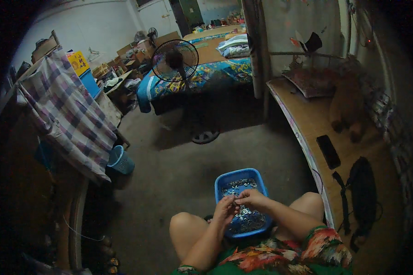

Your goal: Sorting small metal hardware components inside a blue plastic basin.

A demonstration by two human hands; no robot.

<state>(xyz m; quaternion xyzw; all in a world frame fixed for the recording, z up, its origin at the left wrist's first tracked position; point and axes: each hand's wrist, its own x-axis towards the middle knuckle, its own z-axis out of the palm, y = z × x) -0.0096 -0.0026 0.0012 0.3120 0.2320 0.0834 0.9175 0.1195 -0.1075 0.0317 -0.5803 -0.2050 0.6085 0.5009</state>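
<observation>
A blue plastic basin [219, 183] stands between my knees, with many small shiny metal pieces [243, 213] lying in it. Over the basin my left hand [226, 209] and my right hand [252, 199] meet, their fingertips pinched together. Both are closed around something small, which is too tiny and too covered by the fingers to name. My right forearm reaches in from the lower right, my left from below.
A standing fan [175, 59] is ahead, before a bed with a blue patterned cover [220, 73]. At left are a checked cloth [69, 110] and a blue wastebasket [120, 160]. Along the right, a wooden bed board [303, 114] bears a phone [328, 151] and a black bag [363, 192].
</observation>
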